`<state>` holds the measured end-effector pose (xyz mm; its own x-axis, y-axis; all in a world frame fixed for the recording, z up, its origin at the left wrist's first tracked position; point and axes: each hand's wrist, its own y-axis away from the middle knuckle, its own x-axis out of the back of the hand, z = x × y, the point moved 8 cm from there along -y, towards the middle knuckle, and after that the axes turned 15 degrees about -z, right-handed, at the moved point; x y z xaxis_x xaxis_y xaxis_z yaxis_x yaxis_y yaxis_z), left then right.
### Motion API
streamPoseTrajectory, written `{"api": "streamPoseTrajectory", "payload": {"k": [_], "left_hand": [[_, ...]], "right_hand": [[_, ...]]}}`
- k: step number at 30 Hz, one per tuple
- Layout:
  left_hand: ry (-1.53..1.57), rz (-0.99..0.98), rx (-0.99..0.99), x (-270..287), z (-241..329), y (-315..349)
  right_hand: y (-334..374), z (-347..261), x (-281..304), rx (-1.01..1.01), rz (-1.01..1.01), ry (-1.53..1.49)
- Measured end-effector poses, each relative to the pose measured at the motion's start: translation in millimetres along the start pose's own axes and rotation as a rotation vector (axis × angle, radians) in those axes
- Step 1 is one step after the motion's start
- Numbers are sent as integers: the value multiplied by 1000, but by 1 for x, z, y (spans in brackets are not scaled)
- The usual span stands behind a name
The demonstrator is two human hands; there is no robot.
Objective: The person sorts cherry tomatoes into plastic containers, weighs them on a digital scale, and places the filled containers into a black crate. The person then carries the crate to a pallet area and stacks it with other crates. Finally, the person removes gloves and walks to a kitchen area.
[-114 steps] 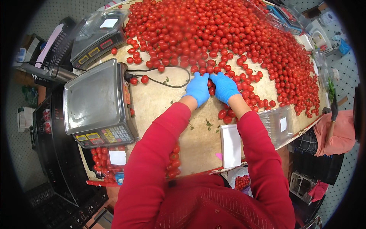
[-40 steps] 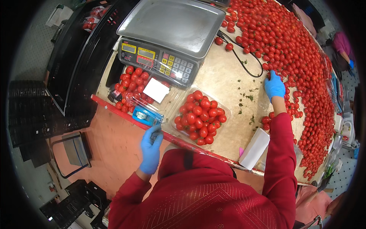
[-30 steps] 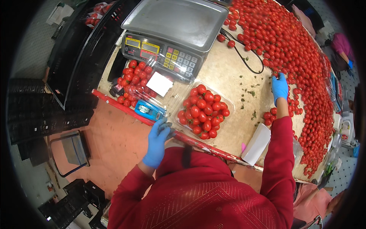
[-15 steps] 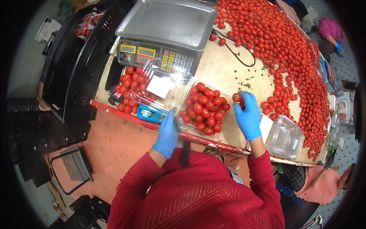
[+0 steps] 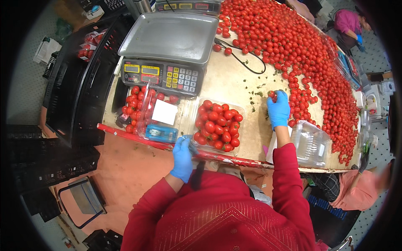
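My right hand [image 5: 278, 111], in a blue glove, holds a cherry tomato [image 5: 272, 95] in its fingertips above the tabletop, left of the loose pile. To its left stands a clear plastic clamshell box [image 5: 240, 109], its base heaped with cherry tomatoes [image 5: 217, 124]. The hinged lid [image 5: 180, 121] is folded back to the left, a white label [image 5: 164, 112] on it. Beneath the lid shows a blue tape dispenser [image 5: 161, 133]. My left hand [image 5: 182, 159], also gloved, is at the table's front edge by the box's near left corner, fingers pinched; what they hold is unclear.
A digital scale [image 5: 167, 50] stands behind the lid, with tomatoes [image 5: 135, 104] below it. A large tomato pile [image 5: 293, 46] covers the far right. Empty clear boxes [image 5: 310, 144] sit right of my right forearm. A black cable [image 5: 251, 67] lies across the table. Co-workers [image 5: 351, 194] are at right.
My right hand has moved right and away from the filled box with the tomato. The lid now lies over the tape dispenser. The whole view has shifted slightly.
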<state>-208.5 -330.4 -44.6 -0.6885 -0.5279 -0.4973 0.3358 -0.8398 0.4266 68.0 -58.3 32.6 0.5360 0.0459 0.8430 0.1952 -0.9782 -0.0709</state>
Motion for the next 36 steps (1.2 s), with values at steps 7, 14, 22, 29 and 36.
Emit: {"api": "streamPoseTrajectory", "payload": {"k": [7,14,22,29,36], "left_hand": [[-164,29,50,6,10,-1],[-282,50,-43,6,21,0],[-322,78,22,18,21,-7],[-314,95,51,22,14,-10],[-309,91,43,18,15,-8]], "right_hand": [[55,-92,-17,326,-405,-178],[51,-86,-24,217,-574,-242],[49,-98,-37,299,-585,-139],[44,-119,-47,353,-653,203],[66,-139,-33,447,-631,85]]}}
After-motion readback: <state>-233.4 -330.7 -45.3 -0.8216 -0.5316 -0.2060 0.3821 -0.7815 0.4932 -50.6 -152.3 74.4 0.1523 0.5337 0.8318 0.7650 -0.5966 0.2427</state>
